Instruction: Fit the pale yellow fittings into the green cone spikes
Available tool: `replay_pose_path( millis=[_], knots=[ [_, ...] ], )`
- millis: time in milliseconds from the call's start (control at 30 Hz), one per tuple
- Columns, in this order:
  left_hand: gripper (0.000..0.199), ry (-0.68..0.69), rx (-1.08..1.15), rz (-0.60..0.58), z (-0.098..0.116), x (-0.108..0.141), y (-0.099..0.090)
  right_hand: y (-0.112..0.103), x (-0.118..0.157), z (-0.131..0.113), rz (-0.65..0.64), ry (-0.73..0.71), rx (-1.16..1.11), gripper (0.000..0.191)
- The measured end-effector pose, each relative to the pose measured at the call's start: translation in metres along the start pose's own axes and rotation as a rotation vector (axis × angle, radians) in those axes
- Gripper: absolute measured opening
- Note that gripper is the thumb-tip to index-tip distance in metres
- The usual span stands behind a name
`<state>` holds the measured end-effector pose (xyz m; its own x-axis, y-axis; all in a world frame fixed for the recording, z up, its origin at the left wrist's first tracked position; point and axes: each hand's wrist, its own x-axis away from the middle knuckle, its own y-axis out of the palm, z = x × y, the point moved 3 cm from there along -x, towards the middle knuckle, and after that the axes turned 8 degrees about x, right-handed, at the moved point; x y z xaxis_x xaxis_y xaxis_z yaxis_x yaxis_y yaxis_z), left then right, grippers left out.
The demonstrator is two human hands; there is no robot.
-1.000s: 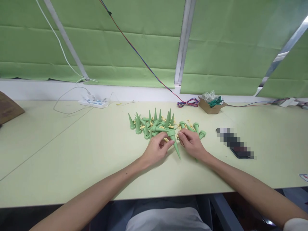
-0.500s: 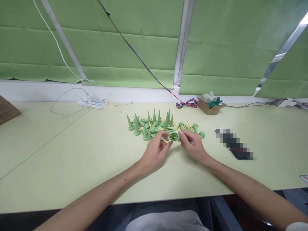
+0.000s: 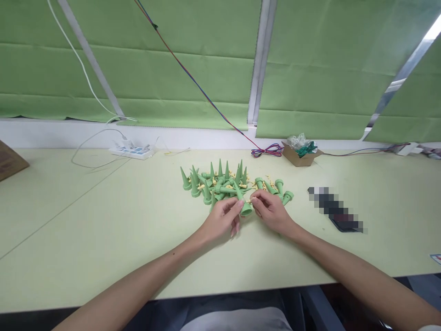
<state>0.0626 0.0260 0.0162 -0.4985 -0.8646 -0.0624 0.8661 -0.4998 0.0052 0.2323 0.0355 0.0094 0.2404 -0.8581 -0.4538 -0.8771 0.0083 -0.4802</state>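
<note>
My left hand [image 3: 223,219] is closed on a green cone [image 3: 245,209], whose wide end faces down toward me and whose tip points up and away. Just right of it, my right hand [image 3: 270,209] pinches a small pale yellow piece [image 3: 251,200] against the cone's side; my fingertips partly hide it. Behind both hands lies a pile of green cones [image 3: 220,180], several upright and others on their sides, with small yellow pieces among them. More green cones [image 3: 279,185] lie beyond my right hand.
A small cardboard box [image 3: 299,158] with clear plastic and green material stands at the back, beside a coiled red-blue cable [image 3: 267,151]. A white power strip [image 3: 132,151] is back left. A pixelated dark object [image 3: 336,210] lies right. Cardboard [image 3: 11,162] is far left.
The cone has turned from showing its round opening to standing tilted with its tip away from me. My left hand has closed around it, and my right fingers now meet its side.
</note>
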Motion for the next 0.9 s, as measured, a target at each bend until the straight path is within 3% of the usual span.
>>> replay_pose_path(
  millis=[200,333,467,567,733,900],
  knots=[
    [0.036,0.082,-0.156,0.042,0.0002,0.0006,-0.0033,0.0014,-0.0004,-0.0038,-0.043,-0.003,0.075,0.036],
    [0.031,0.263,-0.395,0.115,-0.0003,0.0008,-0.0055,0.0027,-0.0005,-0.0044,-0.045,0.013,0.136,0.045],
    [0.022,0.328,-0.481,0.098,-0.0009,0.0021,-0.0049,0.0043,-0.0012,-0.0048,-0.056,0.038,0.145,0.049],
    [0.017,0.313,-0.471,0.137,0.0005,0.0031,-0.005,0.0031,-0.0019,-0.0054,-0.019,0.056,0.122,0.05],
    [0.026,0.194,-0.319,0.24,0.0022,0.0025,-0.0073,-0.0022,-0.0016,-0.0019,0.086,0.089,0.04,0.046],
    [0.055,-0.025,-0.038,0.121,-0.0023,-0.0023,-0.0041,-0.0029,-0.0015,-0.0001,0.054,0.066,0.005,0.041]
  ],
)
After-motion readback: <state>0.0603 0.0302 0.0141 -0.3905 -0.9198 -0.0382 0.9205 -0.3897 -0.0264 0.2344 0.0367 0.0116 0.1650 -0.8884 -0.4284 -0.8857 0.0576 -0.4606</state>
